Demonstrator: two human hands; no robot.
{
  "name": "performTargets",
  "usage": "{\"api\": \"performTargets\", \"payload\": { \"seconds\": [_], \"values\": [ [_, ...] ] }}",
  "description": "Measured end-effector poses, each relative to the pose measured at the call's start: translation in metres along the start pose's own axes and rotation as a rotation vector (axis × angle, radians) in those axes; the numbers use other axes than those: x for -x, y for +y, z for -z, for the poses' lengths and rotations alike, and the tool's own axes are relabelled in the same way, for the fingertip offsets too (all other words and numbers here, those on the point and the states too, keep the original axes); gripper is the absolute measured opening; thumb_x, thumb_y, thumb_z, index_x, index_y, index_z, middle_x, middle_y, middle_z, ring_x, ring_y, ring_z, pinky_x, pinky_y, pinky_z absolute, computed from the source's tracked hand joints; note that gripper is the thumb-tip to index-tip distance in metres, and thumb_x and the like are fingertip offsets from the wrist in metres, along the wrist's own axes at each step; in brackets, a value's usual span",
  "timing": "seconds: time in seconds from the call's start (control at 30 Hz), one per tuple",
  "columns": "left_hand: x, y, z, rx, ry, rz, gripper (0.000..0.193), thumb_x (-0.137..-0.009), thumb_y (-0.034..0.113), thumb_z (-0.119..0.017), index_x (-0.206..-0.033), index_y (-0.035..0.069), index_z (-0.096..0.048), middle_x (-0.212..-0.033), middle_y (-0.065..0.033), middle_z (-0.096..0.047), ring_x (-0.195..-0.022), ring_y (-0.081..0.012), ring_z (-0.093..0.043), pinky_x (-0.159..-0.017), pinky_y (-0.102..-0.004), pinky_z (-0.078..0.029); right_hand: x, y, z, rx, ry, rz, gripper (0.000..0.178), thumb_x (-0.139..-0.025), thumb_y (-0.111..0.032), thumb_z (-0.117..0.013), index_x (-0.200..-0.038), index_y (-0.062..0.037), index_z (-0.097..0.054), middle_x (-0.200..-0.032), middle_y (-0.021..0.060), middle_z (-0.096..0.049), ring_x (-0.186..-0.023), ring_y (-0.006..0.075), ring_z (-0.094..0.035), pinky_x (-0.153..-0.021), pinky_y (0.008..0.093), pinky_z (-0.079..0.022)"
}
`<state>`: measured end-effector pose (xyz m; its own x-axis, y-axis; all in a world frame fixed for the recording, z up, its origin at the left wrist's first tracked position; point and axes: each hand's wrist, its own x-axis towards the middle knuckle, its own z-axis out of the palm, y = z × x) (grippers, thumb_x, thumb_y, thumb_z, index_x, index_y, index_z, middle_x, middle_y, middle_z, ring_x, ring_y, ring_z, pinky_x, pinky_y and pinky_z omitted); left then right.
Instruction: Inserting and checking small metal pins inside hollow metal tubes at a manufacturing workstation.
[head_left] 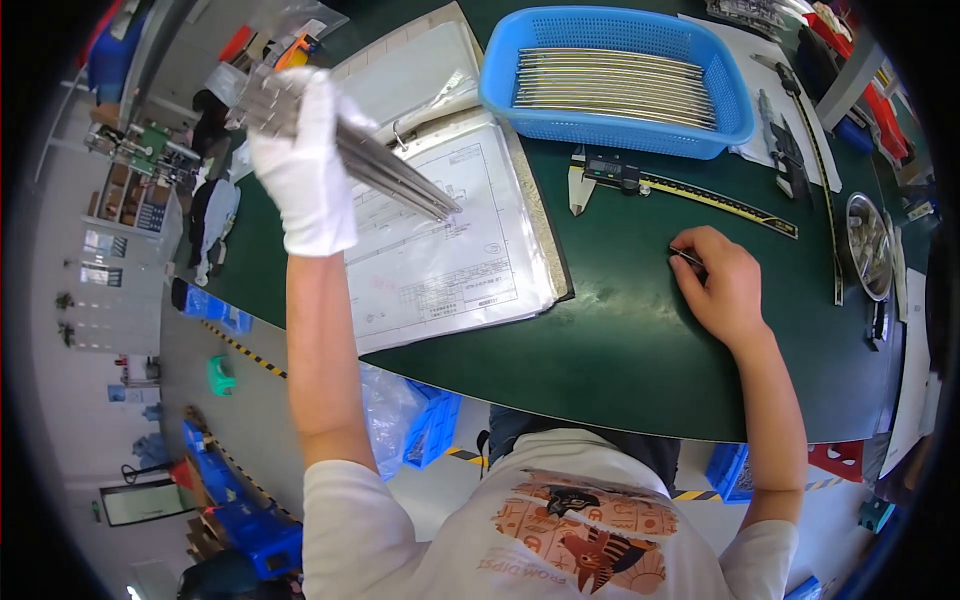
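A bundle of slim metal rods slants over the open ring binder, gripped in the person's left hand, which wears a white glove and hangs above the binder's left part. The fingers are closed around the bundle; rod ends stick out on both sides of the fist, the nearer ends over the binder's drawing page. From my remote view I can't tell whether they touch it.

I judge the rods stiff and hard to damage, light singly but weighty together, and smooth enough to slide against one another or through the cloth. I would wrap a full fist around the bundle's middle, so neither end dips.

The bare right hand sits on the green tabletop, well to the right of the binder. Its thumb and forefinger are nearly together, seemingly pinching a small dark piece too hidden for me to identify.

Beyond the binder, to its right, a blue basket holds a row of similar rods. A digital caliper lies to the binder's right.
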<state>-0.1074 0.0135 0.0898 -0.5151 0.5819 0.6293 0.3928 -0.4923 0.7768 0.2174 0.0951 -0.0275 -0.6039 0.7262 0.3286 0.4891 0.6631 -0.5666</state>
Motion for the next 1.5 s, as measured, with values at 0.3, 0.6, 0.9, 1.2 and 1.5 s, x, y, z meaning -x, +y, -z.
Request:
{"api": "performTargets", "payload": {
  "seconds": [0.3,0.6,0.9,1.2,1.5],
  "values": [
    [0.047,-0.029,0.01,0.232,-0.206,0.253,0.022,-0.096,0.024,-0.05,-0.081,0.007,-0.047,-0.064,-0.0039,-0.047,-0.06,-0.0157,-0.05,-0.063,-0.0333,-0.047,-0.001,-0.002,0.003,0.051,-0.019,-0.086,0.019,-0.067,-0.007,-0.06,-0.086,-0.0087,-0.055,-0.069,0.0061,-0.058,-0.059,0.0243,-0.058,-0.056,0.0353,-0.045],
    [0.055,-0.024,-0.027,1.086,0.264,0.785,0.038,-0.1,0.037,-0.037,-0.069,0.014,-0.041,-0.053,0.0056,-0.025,-0.045,-0.0072,-0.027,-0.05,-0.0237,-0.033,0.009,-0.021,0.004,-0.205,0.159,0.152,0.019,-0.067,-0.001,-0.065,-0.085,-0.007,-0.061,-0.072,0.0037,-0.06,-0.054,0.0175,-0.058,-0.051,0.0289,-0.044],
    [0.1,-0.03,-0.068,1.32,0.389,1.133,0.042,-0.097,0.031,-0.037,-0.058,0.014,-0.033,-0.049,0.0045,-0.026,-0.043,-0.0094,-0.027,-0.046,-0.0247,-0.029,0.021,-0.035,-0.003,-0.262,0.164,0.202,0.021,-0.067,-0.006,-0.068,-0.083,-0.0111,-0.057,-0.07,-0.0022,-0.06,-0.048,0.017,-0.053,-0.044,0.0297,-0.038],
    [0.105,-0.032,-0.068,1.228,0.423,1.135,0.037,-0.091,0.02,-0.038,-0.055,0.014,-0.03,-0.05,0.0026,-0.028,-0.045,-0.0105,-0.029,-0.05,-0.025,-0.032,0.019,-0.034,-0.016,-0.247,0.129,0.189,0.022,-0.069,-0.007,-0.07,-0.087,-0.0102,-0.058,-0.072,-0.0016,-0.063,-0.046,0.0167,-0.052,-0.045,0.029,-0.039],
    [0.109,-0.034,-0.065,1.249,0.373,1.108,0.035,-0.089,0.013,-0.04,-0.055,0.013,-0.03,-0.05,0.0019,-0.03,-0.047,-0.0098,-0.034,-0.053,-0.0246,-0.034,0.017,-0.036,-0.012,-0.211,0.099,0.207,0.024,-0.067,-0.005,-0.071,-0.088,-0.0078,-0.059,-0.071,-0.0003,-0.063,-0.045,0.0158,-0.05,-0.044,0.0281,-0.037]
  ]
}}
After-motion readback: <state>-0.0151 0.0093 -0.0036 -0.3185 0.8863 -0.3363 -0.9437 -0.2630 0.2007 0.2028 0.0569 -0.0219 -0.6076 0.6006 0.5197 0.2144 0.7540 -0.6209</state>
